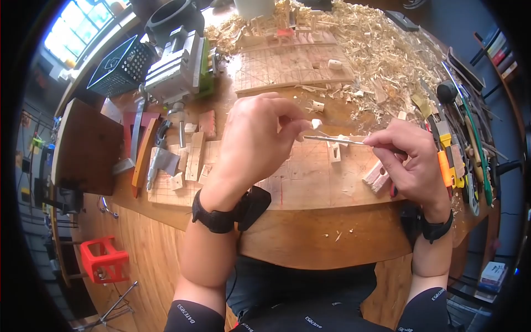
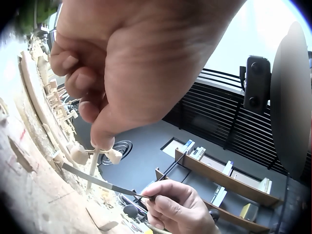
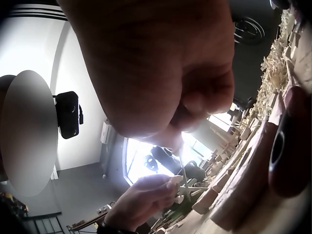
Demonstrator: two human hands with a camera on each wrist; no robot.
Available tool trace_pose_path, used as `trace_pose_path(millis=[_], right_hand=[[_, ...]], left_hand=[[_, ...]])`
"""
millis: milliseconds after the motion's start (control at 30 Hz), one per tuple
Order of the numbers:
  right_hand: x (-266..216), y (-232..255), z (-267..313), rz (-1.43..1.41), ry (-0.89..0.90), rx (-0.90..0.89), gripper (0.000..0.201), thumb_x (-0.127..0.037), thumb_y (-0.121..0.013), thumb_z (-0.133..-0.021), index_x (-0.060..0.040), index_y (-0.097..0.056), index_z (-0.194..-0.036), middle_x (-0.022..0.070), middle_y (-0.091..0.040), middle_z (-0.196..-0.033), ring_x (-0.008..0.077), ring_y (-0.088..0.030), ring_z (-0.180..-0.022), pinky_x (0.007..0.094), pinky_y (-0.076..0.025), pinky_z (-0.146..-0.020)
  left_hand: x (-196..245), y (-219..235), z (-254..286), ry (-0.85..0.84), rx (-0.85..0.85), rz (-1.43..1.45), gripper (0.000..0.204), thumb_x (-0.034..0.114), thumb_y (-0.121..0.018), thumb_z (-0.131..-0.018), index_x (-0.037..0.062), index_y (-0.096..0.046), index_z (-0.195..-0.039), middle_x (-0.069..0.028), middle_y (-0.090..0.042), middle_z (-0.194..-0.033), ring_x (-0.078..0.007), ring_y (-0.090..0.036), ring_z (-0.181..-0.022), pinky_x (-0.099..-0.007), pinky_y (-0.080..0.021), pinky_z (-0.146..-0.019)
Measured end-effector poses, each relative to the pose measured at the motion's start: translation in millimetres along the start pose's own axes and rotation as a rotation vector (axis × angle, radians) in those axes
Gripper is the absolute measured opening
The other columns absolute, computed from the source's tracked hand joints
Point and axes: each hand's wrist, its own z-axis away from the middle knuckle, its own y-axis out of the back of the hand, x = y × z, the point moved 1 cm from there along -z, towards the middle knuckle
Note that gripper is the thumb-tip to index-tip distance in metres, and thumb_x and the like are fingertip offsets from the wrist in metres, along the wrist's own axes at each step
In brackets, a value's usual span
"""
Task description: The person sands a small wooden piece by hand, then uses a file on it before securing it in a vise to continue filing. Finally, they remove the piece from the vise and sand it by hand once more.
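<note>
My left hand (image 1: 251, 127) is over the middle of the bench, thumb and fingertips pinching a small wooden part (image 2: 93, 168). In the left wrist view this part is a thin pale stick with rounded knobs at its sides. My right hand (image 1: 408, 157) grips a narrow flat metal file (image 1: 334, 140) by its end, and the blade points left toward the left fingertips. The left wrist view shows the file (image 2: 105, 184) overlapping the stick below the thumb. A small wooden block with a hole (image 1: 334, 153) lies beneath the blade.
A flat wooden board (image 1: 310, 188) lies along the bench front, bearing wooden offcuts. Behind it are a second board (image 1: 265, 69), heaped shavings (image 1: 387, 55) and a metal vise (image 1: 177, 66). Hand tools (image 1: 447, 155) line the right edge. A grooved wooden block (image 1: 377, 177) sits beside my right hand.
</note>
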Motion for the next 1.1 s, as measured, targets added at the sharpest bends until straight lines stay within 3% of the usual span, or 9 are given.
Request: trace_pose_path(millis=[233,467,1100], right_hand=[[0.4,9.9,3.0,-0.102,-0.073,-0.035,0.016,0.006,-0.07,-0.083,0.0003,-0.076,-0.096,0.0071,-0.064,-0.075,0.0155,-0.06,-0.067,0.0295,-0.043,-0.058],[5.1,0.3,1.1,-0.177,-0.02,-0.043,0.017,0.007,-0.07,-0.084,-0.0005,-0.077,-0.098,0.0064,-0.064,-0.076,0.0142,-0.058,-0.067,0.028,-0.042,-0.058],[10.0,-6.2,1.9,-0.217,-0.072,-0.085,0.018,0.006,-0.07,-0.086,-0.0031,-0.078,-0.1,0.0051,-0.064,-0.078,0.0132,-0.057,-0.07,0.0276,-0.041,-0.059]], left_hand=[[3.9,18.7,3.2,0.021,-0.081,-0.029,0.009,0.009,-0.079,-0.084,0.0009,-0.075,-0.085,-0.0085,-0.066,-0.073,-0.0164,-0.051,-0.061,-0.0319,-0.044,-0.061],[3.3,21.0,6.8,-0.105,-0.212,-0.059,0.007,0.006,-0.077,-0.08,0.0007,-0.073,-0.083,-0.0122,-0.067,-0.078,-0.0293,-0.065,-0.071,-0.039,-0.05,-0.066],[8.1,21.5,8.3,-0.201,-0.206,-0.07,0.012,0.006,-0.078,-0.079,-0.0003,-0.07,-0.084,-0.0132,-0.064,-0.08,-0.034,-0.065,-0.074,-0.0408,-0.051,-0.067]])
